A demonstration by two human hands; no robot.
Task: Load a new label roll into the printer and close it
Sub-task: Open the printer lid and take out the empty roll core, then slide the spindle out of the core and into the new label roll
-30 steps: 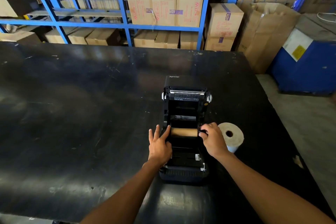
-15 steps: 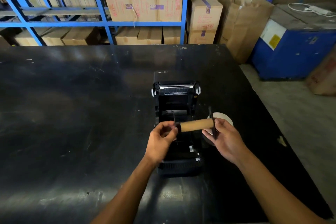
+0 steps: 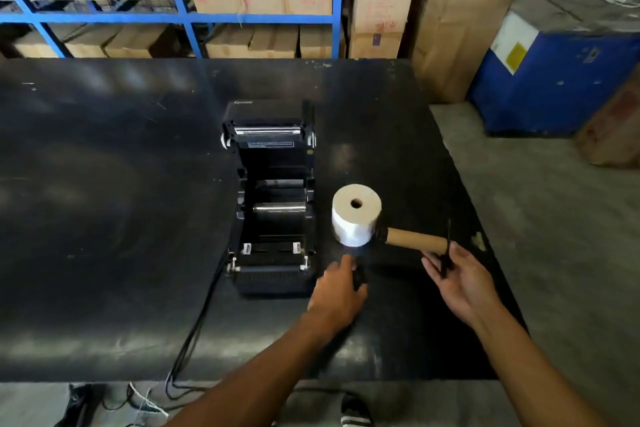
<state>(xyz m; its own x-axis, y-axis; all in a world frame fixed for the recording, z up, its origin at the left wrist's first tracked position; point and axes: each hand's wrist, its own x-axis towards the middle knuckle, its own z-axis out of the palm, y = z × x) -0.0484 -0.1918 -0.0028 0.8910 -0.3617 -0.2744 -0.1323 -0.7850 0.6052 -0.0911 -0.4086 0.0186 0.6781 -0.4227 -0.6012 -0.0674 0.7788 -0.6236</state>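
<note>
The black label printer sits on the black table with its lid tipped back and its roll bay empty. A new white label roll stands on end just right of the printer. My right hand holds the spindle by its black end flange, with the empty brown cardboard core still on it and pointing left toward the new roll. My left hand is low over the table in front of the roll, closed on a small black piece that is blurred.
Black cables run from the printer's left side over the table's near edge. The table's right edge is close to my right hand, with concrete floor beyond it. A blue bin and cardboard boxes on blue shelving stand behind.
Both hands lifted the spindle with the empty core out of the printer and carried it right. My left hand has come off the spindle's left end and dropped toward the table.
</note>
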